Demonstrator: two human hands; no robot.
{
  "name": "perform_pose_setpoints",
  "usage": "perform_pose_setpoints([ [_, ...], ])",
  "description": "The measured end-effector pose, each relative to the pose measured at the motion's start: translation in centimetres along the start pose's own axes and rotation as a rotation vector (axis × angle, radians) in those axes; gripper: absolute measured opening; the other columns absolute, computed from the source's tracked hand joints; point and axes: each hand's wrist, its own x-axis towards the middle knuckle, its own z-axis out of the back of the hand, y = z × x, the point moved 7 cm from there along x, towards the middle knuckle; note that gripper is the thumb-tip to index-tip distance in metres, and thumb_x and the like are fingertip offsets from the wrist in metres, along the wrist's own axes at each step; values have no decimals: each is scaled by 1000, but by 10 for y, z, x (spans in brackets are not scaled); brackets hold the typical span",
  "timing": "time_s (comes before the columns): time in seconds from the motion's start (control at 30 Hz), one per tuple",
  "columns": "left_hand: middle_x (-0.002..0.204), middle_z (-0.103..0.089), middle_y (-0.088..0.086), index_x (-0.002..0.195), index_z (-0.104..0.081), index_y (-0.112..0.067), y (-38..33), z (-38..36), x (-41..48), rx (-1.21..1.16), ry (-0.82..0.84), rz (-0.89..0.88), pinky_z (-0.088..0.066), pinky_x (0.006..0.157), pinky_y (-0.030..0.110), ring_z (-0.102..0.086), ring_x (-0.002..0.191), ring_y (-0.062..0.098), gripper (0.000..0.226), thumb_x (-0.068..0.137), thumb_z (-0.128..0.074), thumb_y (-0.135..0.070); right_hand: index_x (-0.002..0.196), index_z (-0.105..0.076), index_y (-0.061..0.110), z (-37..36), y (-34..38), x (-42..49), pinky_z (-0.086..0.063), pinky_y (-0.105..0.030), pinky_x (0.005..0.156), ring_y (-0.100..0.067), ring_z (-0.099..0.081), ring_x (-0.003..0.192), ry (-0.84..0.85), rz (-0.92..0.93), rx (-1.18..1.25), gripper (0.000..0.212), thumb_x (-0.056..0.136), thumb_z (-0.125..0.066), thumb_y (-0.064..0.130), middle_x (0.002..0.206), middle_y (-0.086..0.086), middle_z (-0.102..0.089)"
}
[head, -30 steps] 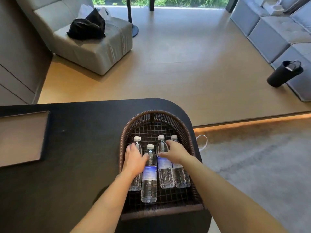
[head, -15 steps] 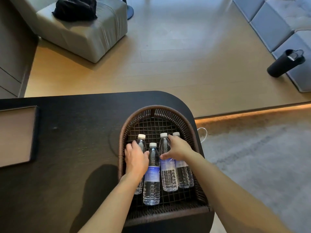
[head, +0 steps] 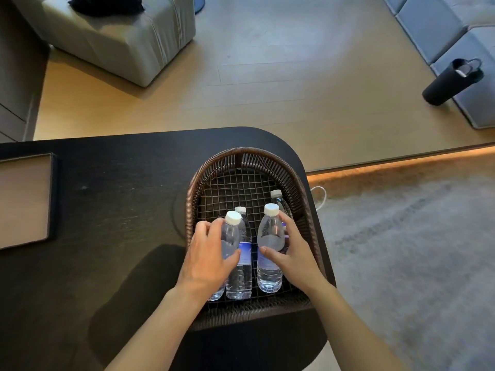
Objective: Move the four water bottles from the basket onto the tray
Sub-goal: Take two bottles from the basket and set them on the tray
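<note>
The dark table (head: 107, 236) takes up the lower left of the view, with the tray (head: 24, 199) seen at its left edge and the woven basket (head: 192, 199) set at its right edge, by the rounded far-right corner. All four bottles are found inside the basket, none yet on the tray.

What has changed in the last second: two bottles that were lying flat among the others a moment ago have been tipped up and raised, caps toward the camera. The lift has therefore begun, and the carry across the table to the tray is judged to be the next step (the tray is well apart from the basket).

The left-hand bottle (head: 230, 236) is gripped by the left hand (head: 206, 258), whose fingers (head: 211, 228) are curled closed around its body, thumb across the front. The right-hand bottle (head: 269, 250) is clasped likewise by the right hand (head: 294, 253), thumb at the label. A third bottle (head: 242, 269) is left lying between the two raised ones, and a fourth (head: 278, 202) is partly hidden behind the right hand, near the basket's right wall.
</note>
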Motion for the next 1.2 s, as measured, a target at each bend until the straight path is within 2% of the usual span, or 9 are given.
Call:
perform_pose_setpoints([
  [0.1,130,-57,-5,150,-37,-29,6,11,-14,-70,-29,-12,-48,89,24,-59,117,12,81,82,-80,-42,140,-45,37,1,0,-19,-54,-28,103,1,-58,123,-82,21,24,71,84,-86,22,135,17,-60],
  [0.17,132,-63,-4,149,-41,-25,8,16,-21,-121,-52,-40,-51,96,27,-61,121,12,85,78,-84,-41,134,-49,38,2,2,-32,-55,-32,101,-2,-62,119,-142,61,23,66,82,-87,20,130,12,-64],
  [0.33,134,-65,0,145,-51,-15,6,29,-45,-118,-112,-104,-56,98,38,-61,123,14,85,73,-87,-41,142,-51,23,5,20,-61,-53,-23,101,1,-57,123,-265,159,7,72,81,-88,19,133,11,-61],
  [0.5,125,-68,1,136,-59,-12,-6,53,-74,-178,-213,-186,-54,89,23,-60,111,8,76,71,-90,-35,140,-46,35,7,56,-95,-51,-15,98,-5,-57,127,-368,284,-1,75,80,-88,23,134,13,-58],
  [0.67,128,-69,4,133,-62,-8,-13,92,-122,-278,-274,-312,-61,87,29,-66,117,15,70,74,-84,-41,138,-45,39,-11,94,-146,-52,-17,99,-2,-57,127,-444,387,8,71,79,-84,32,133,27,-54],
  [0.73,130,-68,4,133,-62,-10,-9,109,-143,-289,-312,-332,-61,86,32,-66,119,16,71,74,-82,-43,137,-44,40,-26,106,-166,-50,-13,98,-5,-57,128,-466,412,17,71,80,-85,31,134,21,-56],
  [0.93,129,-69,4,134,-62,-12,26,156,-206,-284,-374,-341,-60,89,30,-66,117,17,70,73,-89,-34,138,-50,29,-84,138,-215,-53,-26,102,-6,-58,127,-436,497,52,68,81,-88,21,135,14,-61],
  [1.07,130,-69,4,134,-62,-14,59,187,-236,-263,-424,-305,-61,90,36,-66,118,19,70,73,-89,-33,137,-47,37,-128,164,-230,-48,-13,98,6,-55,125,-388,534,63,70,82,-87,21,131,32,-54],
  [1.2,130,-69,4,134,-61,-15,98,217,-250,-252,-480,-241,-60,91,36,-66,118,19,70,72,-89,-33,138,-52,26,-172,187,-228,-49,-15,102,1,-57,126,-323,545,58,67,81,-87,22,138,10,-60],
])
